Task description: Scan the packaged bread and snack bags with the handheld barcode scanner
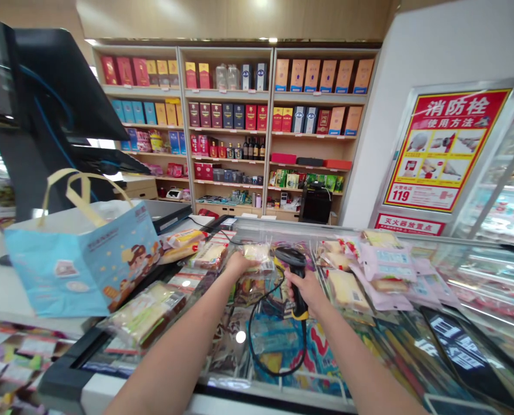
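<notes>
My right hand (307,291) is closed round the grip of a black barcode scanner (293,260), whose head points left. Its black cable (261,346) loops down over the glass. My left hand (238,265) is closed on a clear-wrapped sandwich pack (257,253), held just in front of the scanner head. Both hands hover over the glass lid of a chest freezer (222,346). More wrapped sandwich packs (209,255) lie on the glass to the left, and pink-labelled packs (384,271) lie to the right.
A light blue paper bag (84,262) with yellow handles stands on the white counter at left, beside a black till screen (45,109). Wrapped packs (147,311) lie near the bag. Shelves of boxed goods (240,115) fill the back wall. A red fire poster (447,150) hangs right.
</notes>
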`<state>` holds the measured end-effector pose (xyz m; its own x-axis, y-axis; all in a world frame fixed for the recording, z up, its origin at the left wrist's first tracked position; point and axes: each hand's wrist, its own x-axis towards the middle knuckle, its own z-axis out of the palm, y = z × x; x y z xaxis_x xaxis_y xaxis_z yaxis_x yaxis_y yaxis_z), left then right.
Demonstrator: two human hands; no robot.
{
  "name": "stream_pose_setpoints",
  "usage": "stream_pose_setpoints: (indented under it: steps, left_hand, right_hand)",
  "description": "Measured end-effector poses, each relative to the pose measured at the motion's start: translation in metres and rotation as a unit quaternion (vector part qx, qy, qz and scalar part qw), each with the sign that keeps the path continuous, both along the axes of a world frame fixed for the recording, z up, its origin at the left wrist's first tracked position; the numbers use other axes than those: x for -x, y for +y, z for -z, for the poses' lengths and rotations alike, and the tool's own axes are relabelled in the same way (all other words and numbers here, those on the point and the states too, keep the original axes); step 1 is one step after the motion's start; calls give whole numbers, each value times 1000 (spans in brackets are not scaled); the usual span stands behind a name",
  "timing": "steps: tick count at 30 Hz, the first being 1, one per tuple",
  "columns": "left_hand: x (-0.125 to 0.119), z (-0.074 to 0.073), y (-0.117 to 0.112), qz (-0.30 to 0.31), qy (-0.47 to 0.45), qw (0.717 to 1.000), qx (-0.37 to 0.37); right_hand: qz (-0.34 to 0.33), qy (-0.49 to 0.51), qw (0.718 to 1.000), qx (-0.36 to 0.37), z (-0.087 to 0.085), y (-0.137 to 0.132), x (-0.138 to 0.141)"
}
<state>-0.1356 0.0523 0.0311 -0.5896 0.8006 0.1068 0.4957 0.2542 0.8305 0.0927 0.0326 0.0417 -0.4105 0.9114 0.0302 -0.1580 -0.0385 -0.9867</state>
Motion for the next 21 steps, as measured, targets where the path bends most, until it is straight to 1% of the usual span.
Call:
stream_pose_setpoints:
  steps: [2, 3, 4, 6, 8, 10, 13, 17, 21]
  left_hand:
    - [0, 5, 1, 3, -73, 997, -27]
    - [-2, 7, 2, 5, -119, 991, -63]
    - [-3, 8, 2, 8, -168, 979, -112]
    - [-6, 9, 1, 8, -255, 947, -198]
    - [-5, 9, -1, -4, -302, 923, -239]
    - [-2, 9, -2, -27, -315, 913, -258]
    - [3, 10, -3, -52, -303, 907, -287]
    - [4, 11, -2, -53, -266, 914, -303]
    - [2, 9, -4, -45, -245, 924, -290]
  right_hand:
    - [5, -7, 1000, -2, 0, 0, 1]
    - [5, -10, 1000, -4, -1, 0, 1]
    - [5, -11, 1000, -4, -2, -1, 0]
    - [0, -9, 1000, -4, -4, -3, -1]
    - [-16, -8, 1000, -3, -6, -6, -3]
    - [-38, -16, 999, -6, -8, -9, -4]
    - [-61, -51, 997, -14, -9, -15, -5]
    - [-74, -101, 992, -24, -11, -20, -4]
    - [-85, -100, 991, -37, -8, -20, -3]
